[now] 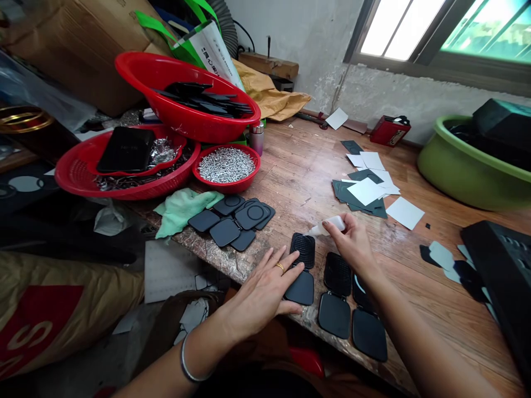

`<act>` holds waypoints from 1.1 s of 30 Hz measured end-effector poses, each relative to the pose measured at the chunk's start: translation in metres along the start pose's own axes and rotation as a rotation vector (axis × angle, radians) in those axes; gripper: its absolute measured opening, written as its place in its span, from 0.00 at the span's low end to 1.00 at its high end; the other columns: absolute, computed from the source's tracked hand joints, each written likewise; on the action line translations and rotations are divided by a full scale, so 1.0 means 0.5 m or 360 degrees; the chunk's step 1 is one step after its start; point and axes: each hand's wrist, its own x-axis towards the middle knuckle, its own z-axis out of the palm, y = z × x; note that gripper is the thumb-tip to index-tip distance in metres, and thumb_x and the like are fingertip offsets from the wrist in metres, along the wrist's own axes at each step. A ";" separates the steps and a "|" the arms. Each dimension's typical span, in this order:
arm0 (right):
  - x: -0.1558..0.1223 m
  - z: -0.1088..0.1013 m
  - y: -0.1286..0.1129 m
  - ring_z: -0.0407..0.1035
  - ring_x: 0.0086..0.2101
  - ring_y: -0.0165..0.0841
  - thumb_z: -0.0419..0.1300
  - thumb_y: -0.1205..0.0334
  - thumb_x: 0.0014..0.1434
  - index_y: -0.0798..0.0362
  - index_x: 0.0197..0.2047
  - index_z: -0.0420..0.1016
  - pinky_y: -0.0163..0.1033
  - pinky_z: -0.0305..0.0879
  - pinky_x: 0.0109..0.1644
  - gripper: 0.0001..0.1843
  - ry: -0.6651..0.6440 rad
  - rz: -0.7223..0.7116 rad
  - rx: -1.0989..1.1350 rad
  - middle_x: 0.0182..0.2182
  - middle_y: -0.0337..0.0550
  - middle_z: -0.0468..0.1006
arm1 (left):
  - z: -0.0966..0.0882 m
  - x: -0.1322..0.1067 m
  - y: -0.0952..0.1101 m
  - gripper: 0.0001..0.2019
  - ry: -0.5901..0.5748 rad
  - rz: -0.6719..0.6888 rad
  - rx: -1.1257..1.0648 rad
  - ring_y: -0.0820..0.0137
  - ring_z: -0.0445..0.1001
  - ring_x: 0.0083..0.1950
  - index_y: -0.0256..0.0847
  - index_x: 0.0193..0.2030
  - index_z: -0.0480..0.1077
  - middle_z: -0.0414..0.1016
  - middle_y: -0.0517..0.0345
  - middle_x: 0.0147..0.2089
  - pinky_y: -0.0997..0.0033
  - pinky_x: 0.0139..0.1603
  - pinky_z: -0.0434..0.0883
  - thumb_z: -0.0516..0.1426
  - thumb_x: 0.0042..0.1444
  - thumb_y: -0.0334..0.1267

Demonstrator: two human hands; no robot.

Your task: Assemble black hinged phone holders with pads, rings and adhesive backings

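My left hand [265, 284] lies with fingers spread on a black hinged square case [301, 288], unfolded flat near the table edge. Pinched in my right hand [352, 246] is a small white squeeze bottle [331, 225]. Its nozzle points left, at the top edge of the case's ridged upper half [303, 251]; whether it touches cannot be told. To the right lie two more unfolded cases, one with a ridged half [337, 273] and one [369, 331] partly covered by my right forearm. Several black folding pieces [226, 231] are heaped on the left.
Red baskets [124, 61] and a red bowl of small metal pins [226, 166] stand at the back left, by a green cloth [185, 210]. White and dark sheets [367, 192] lie further back. A green tub [464, 177] and a black device [498, 265] are on the right.
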 end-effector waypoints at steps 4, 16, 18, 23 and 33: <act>-0.013 -0.014 -0.024 0.59 0.26 0.28 0.59 0.48 0.55 0.55 0.34 0.67 0.33 0.53 0.31 0.17 0.0011 -0.0224 -0.0350 0.25 0.38 0.67 | -0.003 0.006 0.002 0.35 0.0001 -0.0025 0.0015 0.56 0.47 0.71 0.48 0.64 0.58 0.56 0.53 0.68 0.48 0.69 0.49 0.61 0.51 0.54; -0.065 -0.010 -0.065 0.60 0.26 0.27 0.57 0.53 0.58 0.55 0.34 0.67 0.32 0.53 0.30 0.13 -0.0266 -0.0438 -0.0514 0.26 0.38 0.69 | 0.011 0.001 -0.004 0.34 0.0051 -0.0081 0.0048 0.51 0.42 0.71 0.50 0.64 0.59 0.53 0.50 0.69 0.42 0.68 0.48 0.61 0.52 0.54; -0.059 0.010 -0.070 0.60 0.26 0.28 0.56 0.53 0.58 0.55 0.35 0.67 0.33 0.53 0.31 0.12 -0.0238 -0.0453 -0.0490 0.27 0.39 0.70 | 0.010 0.003 -0.004 0.34 0.0039 -0.0086 0.0050 0.51 0.42 0.71 0.50 0.64 0.60 0.54 0.50 0.68 0.41 0.68 0.48 0.62 0.51 0.54; -0.028 0.034 -0.070 0.61 0.27 0.29 0.55 0.56 0.58 0.55 0.35 0.66 0.33 0.53 0.32 0.10 -0.0119 -0.0558 -0.0572 0.29 0.41 0.70 | 0.008 0.005 -0.004 0.34 0.0029 -0.0096 0.0035 0.49 0.45 0.71 0.51 0.63 0.61 0.55 0.50 0.67 0.39 0.67 0.49 0.62 0.50 0.54; -0.032 -0.067 -0.018 0.65 0.25 0.30 0.65 0.45 0.47 0.56 0.38 0.67 0.36 0.65 0.31 0.24 -0.0011 0.0199 0.0330 0.27 0.41 0.71 | -0.004 0.007 -0.009 0.33 -0.0069 -0.0116 0.0026 0.49 0.44 0.71 0.52 0.64 0.59 0.52 0.51 0.69 0.38 0.67 0.47 0.60 0.53 0.55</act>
